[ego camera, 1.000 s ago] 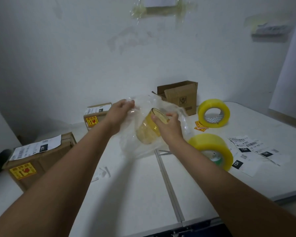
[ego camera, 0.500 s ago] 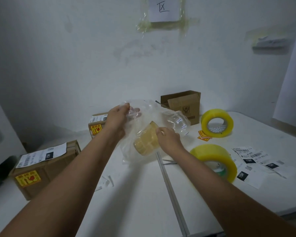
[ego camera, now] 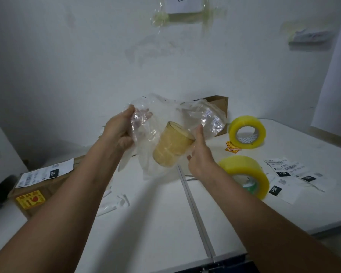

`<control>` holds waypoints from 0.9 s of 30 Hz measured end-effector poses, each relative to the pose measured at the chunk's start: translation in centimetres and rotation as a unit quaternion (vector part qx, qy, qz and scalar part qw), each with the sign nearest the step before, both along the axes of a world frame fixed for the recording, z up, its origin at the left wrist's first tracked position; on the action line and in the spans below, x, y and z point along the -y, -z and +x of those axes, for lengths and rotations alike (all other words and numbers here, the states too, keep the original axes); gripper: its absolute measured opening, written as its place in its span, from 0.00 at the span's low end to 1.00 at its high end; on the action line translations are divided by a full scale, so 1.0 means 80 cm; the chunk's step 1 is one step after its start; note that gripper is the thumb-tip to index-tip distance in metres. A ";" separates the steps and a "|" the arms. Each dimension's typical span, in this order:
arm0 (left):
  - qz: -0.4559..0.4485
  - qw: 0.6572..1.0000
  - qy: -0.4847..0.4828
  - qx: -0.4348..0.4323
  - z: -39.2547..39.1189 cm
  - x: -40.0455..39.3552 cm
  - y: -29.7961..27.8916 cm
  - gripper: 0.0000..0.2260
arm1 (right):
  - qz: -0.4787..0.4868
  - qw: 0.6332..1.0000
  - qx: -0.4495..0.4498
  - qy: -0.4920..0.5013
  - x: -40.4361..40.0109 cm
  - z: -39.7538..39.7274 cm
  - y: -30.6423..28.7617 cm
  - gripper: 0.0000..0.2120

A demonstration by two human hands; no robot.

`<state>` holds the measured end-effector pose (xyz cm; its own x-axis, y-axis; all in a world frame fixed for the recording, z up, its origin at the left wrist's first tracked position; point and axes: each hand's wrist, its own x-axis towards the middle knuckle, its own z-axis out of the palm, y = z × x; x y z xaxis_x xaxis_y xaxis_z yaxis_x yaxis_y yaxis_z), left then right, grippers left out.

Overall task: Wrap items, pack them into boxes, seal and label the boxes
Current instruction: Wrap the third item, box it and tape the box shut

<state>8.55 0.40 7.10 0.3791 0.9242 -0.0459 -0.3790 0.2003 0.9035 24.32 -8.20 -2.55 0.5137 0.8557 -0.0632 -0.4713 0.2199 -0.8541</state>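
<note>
A crumpled clear plastic wrap [ego camera: 165,123] was gripped at its edge by the left hand [ego camera: 119,133], fingers curled round it. The amber glass [ego camera: 172,147], tilted between the hands above the tabletop [ego camera: 156,223], was cupped against the wrap by the right hand [ego camera: 200,152]. Two tape rolls [ego camera: 246,132] were seen just right of the right hand.

single head-worn wide-angle view, looks forward and down along both forearms – left hand [ego camera: 119,133] and right hand [ego camera: 200,156] sit near mid-frame, close to the lens; beyond the fingers [ego camera: 198,131] the white table [ego camera: 146,223] runs to the wall [ego camera: 87,66] – edges bend, no second view
</note>
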 end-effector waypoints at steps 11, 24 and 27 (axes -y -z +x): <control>0.074 0.992 0.008 -0.107 -0.031 -0.017 0.041 0.07 | -0.026 0.999 0.026 0.041 -0.003 0.026 -0.023 0.27; 0.089 0.988 -0.065 -0.111 -0.021 -0.012 0.060 0.10 | -0.056 0.990 0.125 0.036 -0.007 0.013 -0.002 0.38; 0.069 0.988 -0.072 -0.115 -0.024 -0.028 0.065 0.09 | -0.096 0.985 0.144 -0.023 0.003 -0.002 0.023 0.54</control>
